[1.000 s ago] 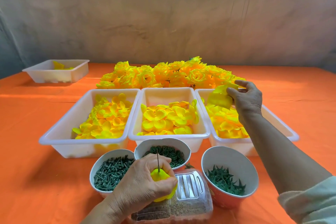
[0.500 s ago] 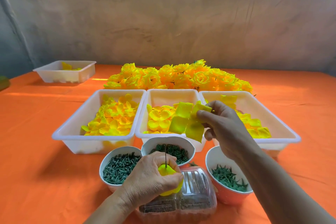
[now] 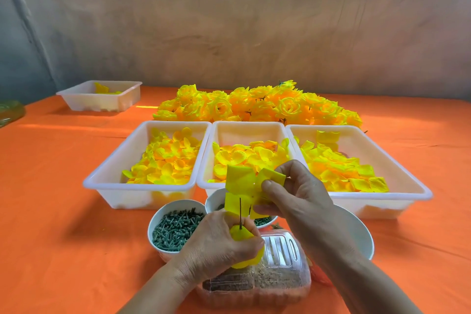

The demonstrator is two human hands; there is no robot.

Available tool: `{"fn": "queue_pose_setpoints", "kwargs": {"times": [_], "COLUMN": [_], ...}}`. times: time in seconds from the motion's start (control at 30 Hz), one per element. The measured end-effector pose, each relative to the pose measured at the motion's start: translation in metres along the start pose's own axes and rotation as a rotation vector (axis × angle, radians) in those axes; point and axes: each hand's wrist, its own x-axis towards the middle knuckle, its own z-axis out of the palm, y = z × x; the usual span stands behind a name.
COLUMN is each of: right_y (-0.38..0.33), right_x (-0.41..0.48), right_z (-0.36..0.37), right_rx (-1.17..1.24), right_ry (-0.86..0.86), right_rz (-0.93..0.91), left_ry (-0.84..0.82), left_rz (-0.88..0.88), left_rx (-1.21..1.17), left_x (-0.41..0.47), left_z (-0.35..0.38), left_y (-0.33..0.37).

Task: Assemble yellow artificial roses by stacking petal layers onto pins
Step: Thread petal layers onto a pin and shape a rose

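I have the left hand (image 3: 216, 245) curled tight round a small yellow bud (image 3: 240, 233), low over the middle of the near edge of the table (image 3: 58, 199). The thin pin (image 3: 240, 210) sticks straight up out of the bud, so its tip is free to take the next piece. My right hand (image 3: 300, 194) pinches a petal layer (image 3: 242, 181) between thumb and fingers, just above the pin. It grips the layer by one side, I think so the hole in the middle is left clear for the pin tip. The layer looks close to the pin, but I cannot tell if the pin is through it yet. White trays of loose petals sit side by side behind the hands, easy to reach. The right tray (image 3: 377, 197) has squarer petals like this one. A bowl (image 3: 178, 203) of green parts stands close by. Finished roses (image 3: 254, 107) lie piled toward the far edge, out of the way.
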Motion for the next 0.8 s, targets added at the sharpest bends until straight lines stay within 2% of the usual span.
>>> {"fn": "queue_pose_setpoints", "kwargs": {"times": [0.23,0.6,0.8], "right_y": [-0.007,-0.013,-0.012], "right_x": [-0.007,-0.01,-0.011], "right_z": [0.008,0.016,0.017], "right_rx": [0.029,0.005,-0.033], "right_ry": [-0.058,-0.055,-0.064], "right_rz": [-0.052,-0.109,-0.111], "left_ry": [0.041,-0.025,-0.001], "left_rz": [0.094,0.085,0.088], "left_rx": [-0.004,-0.046,-0.026], "left_x": [0.003,0.002,0.001], "left_z": [0.003,0.0,-0.001], "left_y": [-0.006,-0.001,-0.001]}}
